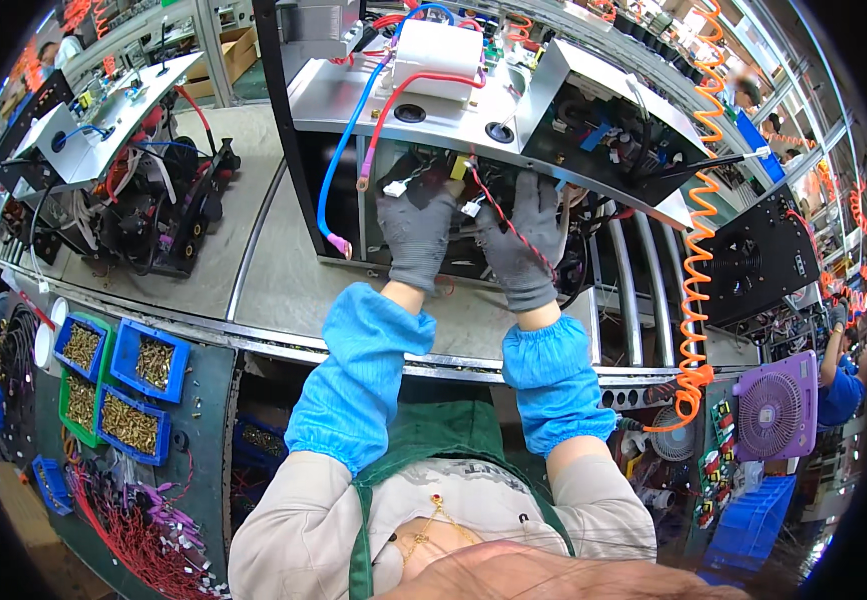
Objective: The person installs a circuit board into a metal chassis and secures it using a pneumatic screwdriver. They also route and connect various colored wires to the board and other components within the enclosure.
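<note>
A metal-framed machine [498, 128] stands in front of me, its top plate carrying a white cylinder [438, 60]. Both my hands reach into the cavity under that plate. My left hand [418, 235], in a grey glove, has its fingers curled in the shadow; whatever they hold is hidden. Beside it hangs a white connector [395, 188]. My right hand [525, 245], also grey-gloved, points its fingers up beneath the plate, tips hidden among wires. A twisted red-black cable [498, 208] runs down across it. A second white connector [470, 209] sits between the hands.
A blue cable [341, 150] and a red cable [378, 135] dangle in front of the machine. Another open machine [143, 190] stands left. Blue bins [116, 350] of brass fittings lie lower left. An orange coiled hose [695, 290] hangs right, near metal rollers [625, 290] and a purple fan [775, 405].
</note>
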A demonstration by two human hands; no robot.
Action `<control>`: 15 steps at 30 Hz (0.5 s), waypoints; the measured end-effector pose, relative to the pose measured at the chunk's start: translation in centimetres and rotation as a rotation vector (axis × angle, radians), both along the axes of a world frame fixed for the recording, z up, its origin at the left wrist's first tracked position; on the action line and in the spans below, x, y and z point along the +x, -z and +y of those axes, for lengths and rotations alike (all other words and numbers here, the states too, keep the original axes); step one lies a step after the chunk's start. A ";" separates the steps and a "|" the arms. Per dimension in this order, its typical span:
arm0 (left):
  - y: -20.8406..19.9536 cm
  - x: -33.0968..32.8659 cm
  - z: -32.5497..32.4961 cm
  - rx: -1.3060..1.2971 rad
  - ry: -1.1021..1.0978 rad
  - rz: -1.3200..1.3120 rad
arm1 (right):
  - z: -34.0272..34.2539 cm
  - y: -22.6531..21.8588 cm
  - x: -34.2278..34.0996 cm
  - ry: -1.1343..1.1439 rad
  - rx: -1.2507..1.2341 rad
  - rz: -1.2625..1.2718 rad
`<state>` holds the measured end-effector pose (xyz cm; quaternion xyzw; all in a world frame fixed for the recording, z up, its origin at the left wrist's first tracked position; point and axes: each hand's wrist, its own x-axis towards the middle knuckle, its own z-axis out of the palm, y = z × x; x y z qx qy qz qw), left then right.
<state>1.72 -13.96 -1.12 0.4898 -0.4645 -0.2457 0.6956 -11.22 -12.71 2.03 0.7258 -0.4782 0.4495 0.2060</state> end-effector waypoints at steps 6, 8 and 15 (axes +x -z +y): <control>-0.4 -0.5 0.7 0.069 -0.048 -0.066 | -0.4 -0.4 0.5 -0.035 0.091 0.096; -1.9 -0.3 1.0 0.281 0.086 -0.006 | -0.8 -0.6 0.6 -0.066 0.003 0.045; -0.9 1.3 2.2 0.087 0.091 -0.237 | 5.9 -2.7 -0.4 -0.467 0.471 0.249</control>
